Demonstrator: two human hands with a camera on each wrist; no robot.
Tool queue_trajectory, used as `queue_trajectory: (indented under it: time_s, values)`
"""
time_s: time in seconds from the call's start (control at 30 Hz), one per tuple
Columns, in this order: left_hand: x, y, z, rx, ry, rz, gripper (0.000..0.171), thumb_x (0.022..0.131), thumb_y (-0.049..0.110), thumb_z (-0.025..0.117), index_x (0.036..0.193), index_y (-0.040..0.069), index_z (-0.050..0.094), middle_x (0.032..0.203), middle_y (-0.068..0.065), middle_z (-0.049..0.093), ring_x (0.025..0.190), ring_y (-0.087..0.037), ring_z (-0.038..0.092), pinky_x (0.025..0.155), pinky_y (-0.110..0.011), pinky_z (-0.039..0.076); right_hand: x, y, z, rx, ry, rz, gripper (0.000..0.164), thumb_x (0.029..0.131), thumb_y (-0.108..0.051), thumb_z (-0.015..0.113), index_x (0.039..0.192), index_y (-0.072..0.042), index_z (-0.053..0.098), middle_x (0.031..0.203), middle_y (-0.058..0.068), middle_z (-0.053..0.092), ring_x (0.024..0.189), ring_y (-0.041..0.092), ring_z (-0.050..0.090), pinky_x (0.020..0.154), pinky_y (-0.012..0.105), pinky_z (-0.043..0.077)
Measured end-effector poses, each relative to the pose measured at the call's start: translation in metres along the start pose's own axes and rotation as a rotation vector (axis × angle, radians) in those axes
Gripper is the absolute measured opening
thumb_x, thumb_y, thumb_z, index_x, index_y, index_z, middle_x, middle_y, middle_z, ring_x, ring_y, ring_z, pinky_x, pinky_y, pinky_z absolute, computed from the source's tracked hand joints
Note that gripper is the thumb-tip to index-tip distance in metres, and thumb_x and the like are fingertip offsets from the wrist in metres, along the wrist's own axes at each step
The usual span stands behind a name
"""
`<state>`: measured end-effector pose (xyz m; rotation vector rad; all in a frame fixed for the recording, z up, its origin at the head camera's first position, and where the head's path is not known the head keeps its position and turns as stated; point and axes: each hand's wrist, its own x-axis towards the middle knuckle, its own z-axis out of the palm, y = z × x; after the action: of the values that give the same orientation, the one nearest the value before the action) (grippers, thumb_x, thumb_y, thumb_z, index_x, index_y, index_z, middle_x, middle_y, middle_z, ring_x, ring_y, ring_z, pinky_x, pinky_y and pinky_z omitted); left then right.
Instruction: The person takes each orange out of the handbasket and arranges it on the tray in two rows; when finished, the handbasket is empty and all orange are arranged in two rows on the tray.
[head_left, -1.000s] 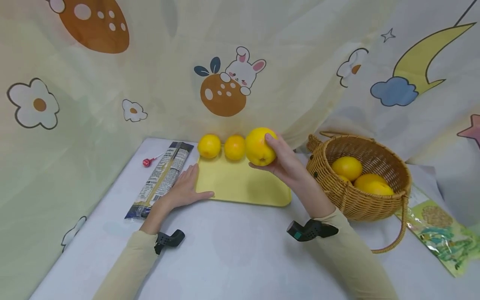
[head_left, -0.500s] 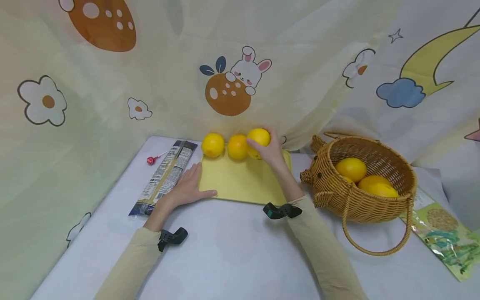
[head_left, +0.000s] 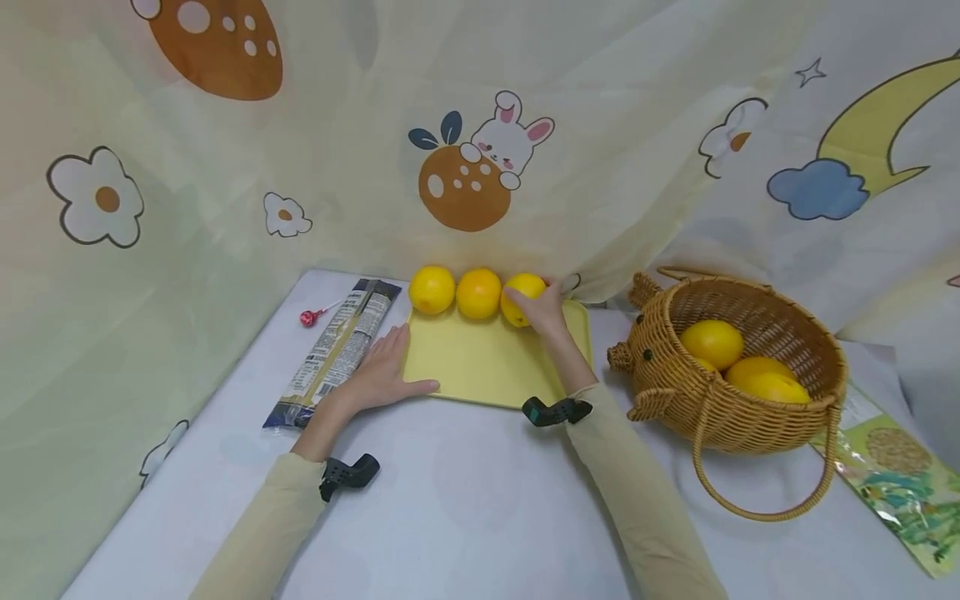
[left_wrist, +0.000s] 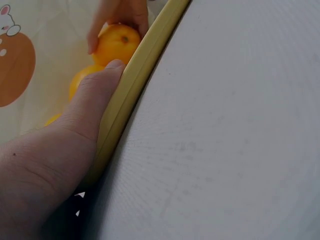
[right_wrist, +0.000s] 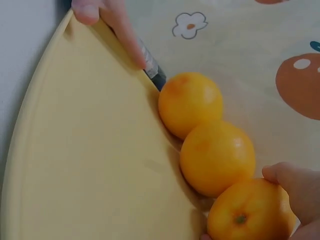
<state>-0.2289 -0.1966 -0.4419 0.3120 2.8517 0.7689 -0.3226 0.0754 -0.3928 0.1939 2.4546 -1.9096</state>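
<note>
A yellow tray (head_left: 480,362) lies on the white-covered table. Along its back edge sit three oranges in a row: a left orange (head_left: 432,290), a middle orange (head_left: 478,293) and a right orange (head_left: 527,283). My right hand (head_left: 549,313) holds the right orange, thumb on its near left side, fingers behind it. In the right wrist view that orange (right_wrist: 245,212) touches or nearly touches the middle one. My left hand (head_left: 381,373) rests at the tray's front left corner, fingers straight along its left side. In the left wrist view the thumb (left_wrist: 95,95) lies against the tray's rim.
A wicker basket (head_left: 750,425) shaped like an animal stands right of the tray, with several oranges inside. A green-patterned packet (head_left: 892,483) lies partly under it. Left of my left hand are a long printed packet (head_left: 337,350) and a red lollipop (head_left: 309,317).
My right hand has brought the orange from above the tray down to its back right, beside the middle orange. My left hand has stayed at the tray. The head view has shifted slightly.
</note>
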Motion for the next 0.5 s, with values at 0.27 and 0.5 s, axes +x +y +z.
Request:
queue_trajectory:
  time_s: [0.27, 0.5]
  values:
    - [0.0022, 0.0013, 0.0000, 0.017, -0.003, -0.006, 0.128, 0.074, 0.078, 0.059, 0.155, 0.002, -0.003, 0.164, -0.017, -0.003, 0.153, -0.033, -0.002, 0.125, -0.052, 0.003, 0.0032, -0.0009, -0.0013, -0.090, -0.027, 0.012, 0.086, 0.083, -0.035, 0.072, 0.146, -0.008, 0.020, 0.147, 0.019, 0.026, 0.129, 0.031, 0.036, 0.108, 0.041, 0.039]
    - [0.0010, 0.0042, -0.0017, 0.019, 0.002, 0.011, 0.127, 0.075, 0.075, 0.062, 0.155, 0.000, -0.003, 0.163, -0.020, -0.002, 0.153, -0.035, 0.000, 0.125, -0.052, 0.004, 0.0005, -0.0033, -0.0020, -0.108, -0.045, 0.040, 0.087, 0.083, -0.033, 0.072, 0.147, -0.011, 0.018, 0.149, 0.019, 0.022, 0.128, 0.035, 0.041, 0.086, 0.047, 0.058]
